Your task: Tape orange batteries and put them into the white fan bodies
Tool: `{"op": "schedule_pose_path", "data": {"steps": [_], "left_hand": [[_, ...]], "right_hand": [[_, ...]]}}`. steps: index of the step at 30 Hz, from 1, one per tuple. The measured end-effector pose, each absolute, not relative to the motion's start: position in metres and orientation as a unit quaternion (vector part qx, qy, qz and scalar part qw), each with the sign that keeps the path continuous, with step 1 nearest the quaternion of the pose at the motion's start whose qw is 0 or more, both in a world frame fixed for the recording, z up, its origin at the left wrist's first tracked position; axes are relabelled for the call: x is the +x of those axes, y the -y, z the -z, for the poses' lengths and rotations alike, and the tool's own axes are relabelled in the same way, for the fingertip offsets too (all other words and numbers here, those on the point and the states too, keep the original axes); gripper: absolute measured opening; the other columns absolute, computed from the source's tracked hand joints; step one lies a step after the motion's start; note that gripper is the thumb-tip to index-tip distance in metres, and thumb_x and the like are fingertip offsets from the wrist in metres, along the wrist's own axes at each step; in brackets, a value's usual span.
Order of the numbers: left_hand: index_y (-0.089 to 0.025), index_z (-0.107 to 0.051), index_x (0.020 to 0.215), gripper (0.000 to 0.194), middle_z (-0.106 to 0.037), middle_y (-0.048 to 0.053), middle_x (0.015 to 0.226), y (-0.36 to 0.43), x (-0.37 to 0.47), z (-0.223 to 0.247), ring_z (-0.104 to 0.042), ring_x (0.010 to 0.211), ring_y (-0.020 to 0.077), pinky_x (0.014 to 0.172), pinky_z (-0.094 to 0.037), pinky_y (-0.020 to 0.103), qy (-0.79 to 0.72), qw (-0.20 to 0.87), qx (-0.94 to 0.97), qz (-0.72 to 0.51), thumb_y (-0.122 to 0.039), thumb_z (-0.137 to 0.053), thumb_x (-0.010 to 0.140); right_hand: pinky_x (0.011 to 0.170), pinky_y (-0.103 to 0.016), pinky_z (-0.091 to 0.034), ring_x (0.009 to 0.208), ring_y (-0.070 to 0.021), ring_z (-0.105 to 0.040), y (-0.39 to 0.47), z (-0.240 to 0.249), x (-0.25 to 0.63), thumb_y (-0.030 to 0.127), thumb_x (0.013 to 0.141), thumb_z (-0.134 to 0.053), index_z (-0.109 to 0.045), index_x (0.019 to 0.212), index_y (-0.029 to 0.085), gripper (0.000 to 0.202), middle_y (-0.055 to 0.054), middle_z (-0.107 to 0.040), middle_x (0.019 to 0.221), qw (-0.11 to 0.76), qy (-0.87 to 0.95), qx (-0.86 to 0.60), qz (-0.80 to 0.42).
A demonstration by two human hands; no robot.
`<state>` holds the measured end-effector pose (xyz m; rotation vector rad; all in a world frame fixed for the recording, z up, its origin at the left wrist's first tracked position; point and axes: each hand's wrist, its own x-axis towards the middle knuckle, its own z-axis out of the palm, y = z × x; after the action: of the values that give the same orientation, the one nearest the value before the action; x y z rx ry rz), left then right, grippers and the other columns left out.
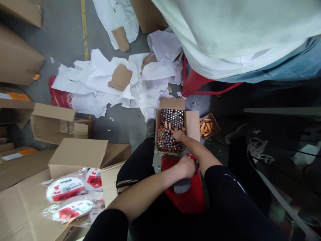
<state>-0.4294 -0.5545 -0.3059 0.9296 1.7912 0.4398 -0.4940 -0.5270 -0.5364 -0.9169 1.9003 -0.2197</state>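
the right hand's grip (177,134) reaches down into an open cardboard box (172,103), fingers bent against the packed cylinders (173,117); whether they are clamped on one i cannot tell, as the fingertips are small and half hidden. the cylinders lie directly under and around this grip. most stand on end in tight rows, showing shiny round metal tops, while several orange-jacketed ones lie on their sides above the rest. the left hand's grip (188,166) is folded together in a fist, nearer the body, over a smooth red plastic stool (195,201).

just beside the box, past its flap (192,125), a smaller carton (217,126) holds loose orange cylinders (206,127) lying at all angles. farther out, crumpled white paper (95,73) with torn brown cardboard scraps (120,77) covers part of the grey floor (62,33). to the left, clear crinkly plastic packets (67,189) with white and red rounded shapes inside rest upon brown cartons (30,207).
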Motion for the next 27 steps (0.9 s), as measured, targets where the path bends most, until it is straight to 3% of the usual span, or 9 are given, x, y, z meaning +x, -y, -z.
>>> {"op": "schedule_pose_path", "data": {"steps": [6, 11, 15, 18, 21, 27], "left_hand": [[-0.015, -0.076, 0.117, 0.030, -0.075, 0.016, 0.115, 0.565, -0.437, 0.292, -0.070, 0.109, 0.0347, 0.092, -0.057, 0.048, -0.744, 0.515, 0.383, -0.186, -0.029, -0.056, 0.099], [-0.014, -0.075, 0.118, 0.029, -0.075, 0.016, 0.116, 0.565, -0.439, 0.289, -0.071, 0.109, 0.0330, 0.093, -0.058, 0.047, -0.745, 0.507, 0.388, -0.193, -0.029, -0.059, 0.099], [-0.014, -0.075, 0.118, 0.029, -0.075, 0.015, 0.115, 0.562, -0.441, 0.290, -0.072, 0.107, 0.0326, 0.092, -0.058, 0.047, -0.746, 0.502, 0.394, -0.189, -0.029, -0.059, 0.100], [-0.014, -0.074, 0.120, 0.030, -0.075, 0.014, 0.116, 0.561, -0.440, 0.291, -0.071, 0.109, 0.0335, 0.091, -0.058, 0.047, -0.747, 0.500, 0.397, -0.187, -0.030, -0.057, 0.101], [-0.015, -0.074, 0.120, 0.031, -0.074, 0.014, 0.118, 0.562, -0.438, 0.292, -0.070, 0.111, 0.0333, 0.092, -0.057, 0.046, -0.750, 0.495, 0.399, -0.185, -0.031, -0.055, 0.102], [-0.017, -0.073, 0.118, 0.029, -0.074, 0.014, 0.116, 0.560, -0.434, 0.295, -0.071, 0.108, 0.0308, 0.091, -0.055, 0.042, -0.752, 0.486, 0.408, -0.175, -0.032, -0.055, 0.102]], "right_hand": [[0.112, -0.058, -0.051, 0.136, -0.0322, -0.057, 0.506, 0.547, -0.505, 0.036, 0.098, -0.074, -0.068, 0.129, 0.019, 0.036, -0.012, -0.058, 0.150, 0.501, -0.780, -0.337, 0.165], [0.106, -0.051, -0.055, 0.119, -0.0261, -0.066, 0.504, 0.551, -0.519, 0.039, 0.099, -0.074, -0.073, 0.114, 0.017, 0.027, -0.010, -0.070, 0.131, 0.522, -0.759, -0.272, 0.277], [0.096, -0.039, -0.059, 0.100, -0.0226, -0.073, 0.497, 0.540, -0.519, 0.040, 0.081, -0.090, -0.078, 0.101, 0.015, 0.034, -0.006, -0.080, 0.106, 0.524, -0.723, -0.193, 0.407], [0.086, -0.032, -0.062, 0.092, -0.0219, -0.075, 0.478, 0.522, -0.504, 0.045, 0.073, -0.092, -0.080, 0.110, 0.014, 0.050, -0.006, -0.083, 0.100, 0.504, -0.694, -0.109, 0.502], [0.082, -0.035, -0.064, 0.092, -0.0235, -0.078, 0.441, 0.501, -0.482, 0.050, 0.072, -0.091, -0.077, 0.119, 0.012, 0.062, -0.011, -0.083, 0.104, 0.469, -0.682, -0.014, 0.562], [0.073, -0.035, -0.065, 0.088, -0.0253, -0.078, 0.338, 0.473, -0.454, 0.048, 0.073, -0.089, -0.076, 0.121, 0.013, 0.061, -0.015, -0.082, 0.108, 0.386, -0.710, 0.169, 0.564]]}}
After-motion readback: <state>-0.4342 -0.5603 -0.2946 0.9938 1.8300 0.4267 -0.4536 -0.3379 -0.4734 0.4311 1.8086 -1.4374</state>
